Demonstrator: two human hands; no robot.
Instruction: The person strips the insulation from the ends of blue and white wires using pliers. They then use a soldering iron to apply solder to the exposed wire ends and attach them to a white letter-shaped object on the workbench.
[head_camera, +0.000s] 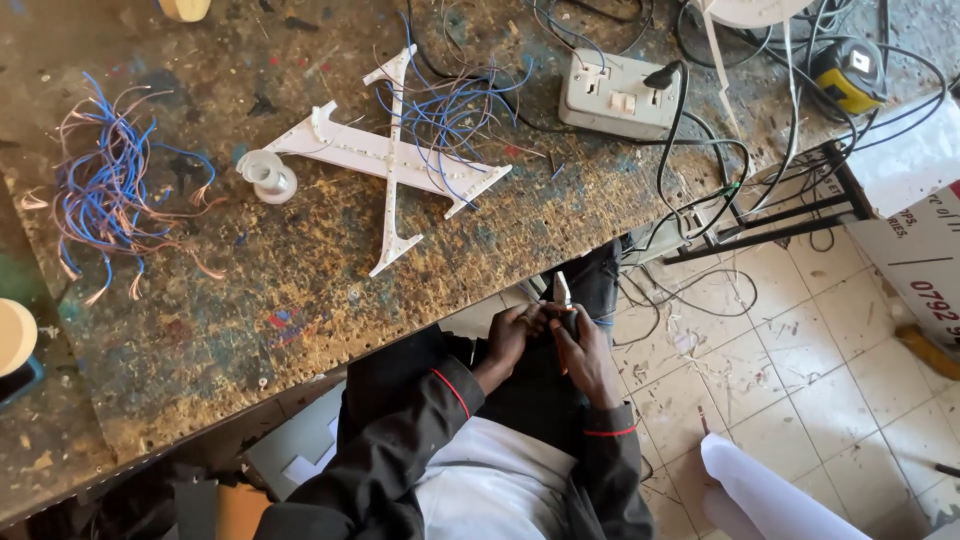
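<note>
Your hands are together in your lap, just past the near edge of the bench (300, 330). Your right hand (585, 355) is closed around the handles of the pliers (563, 300), whose metal tip points up toward the bench edge. Your left hand (510, 335) is curled right beside it, fingers touching near the pliers; whether it pinches anything is too small to tell.

On the bench, well apart from your hands, lies a white X-shaped letter (395, 160) with blue wires (455, 115) sprouting from its upper right arm. A small clear spool (266, 175) sits touching its left arm. Farther left lies a loose bundle (105, 195) of blue wires with bare copper ends. Right of the letter is a grey socket box (615, 95) with a black plug in it, and black cables trail off the bench edge to the tiled floor (800, 380). A yellow tape measure (850, 75) sits at the far right.
</note>
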